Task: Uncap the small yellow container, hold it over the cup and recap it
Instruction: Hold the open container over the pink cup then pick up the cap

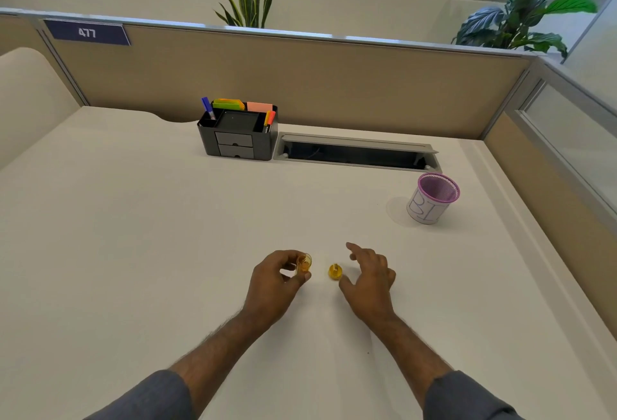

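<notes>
My left hand (277,281) grips a small translucent yellow container (304,263) between thumb and fingers, low over the white desk. A yellow cap (335,271) lies on the desk just to its right, apart from both hands. My right hand (369,277) hovers beside the cap with fingers spread and nothing in it, its thumb close to the cap. The cup (433,198), a purple mesh one wrapped in white paper with blue letters, stands upright at the far right, well away from both hands.
A black desk organiser (238,139) with pens and sticky notes stands at the back centre. To its right is an open cable trough (355,152). A beige partition (300,78) closes the back and right sides of the white desk (133,236).
</notes>
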